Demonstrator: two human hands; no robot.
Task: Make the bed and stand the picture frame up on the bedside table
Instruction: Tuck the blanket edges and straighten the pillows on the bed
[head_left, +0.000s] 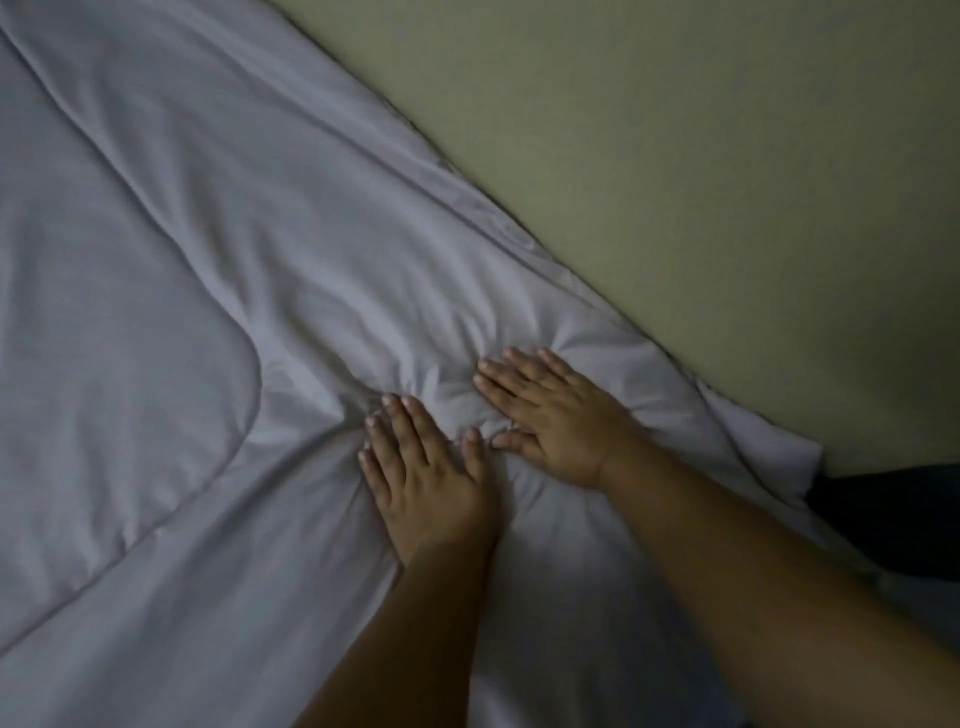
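Duvet (208, 260) is lying spread over the bed, pale grey, with its long edge running along the wall (727, 182). I'm pressing both palms into it near that edge. My left hand (426, 478) is lying flat with the fingers straight and slightly fanned. My right hand (550, 415) is flat just beside it, thumbs nearly touching. Neither is gripping anything. Fabric is bunching into radiating creases between and around my hands.

Step looks like the smoothing stage of bed-making, cover already laid. Next I'm probably needing to sweep the palms outward, apart, to flatten that pucker. A stitched seam (130, 545) is curving across the cover to the left. The duvet corner (779, 447) is ending by a dark gap (883, 519) at the right, contents too dark to tell. The wall is crowding the far side, so there's little room to tuck there. Picture frame and bedside table aren't showing in view.
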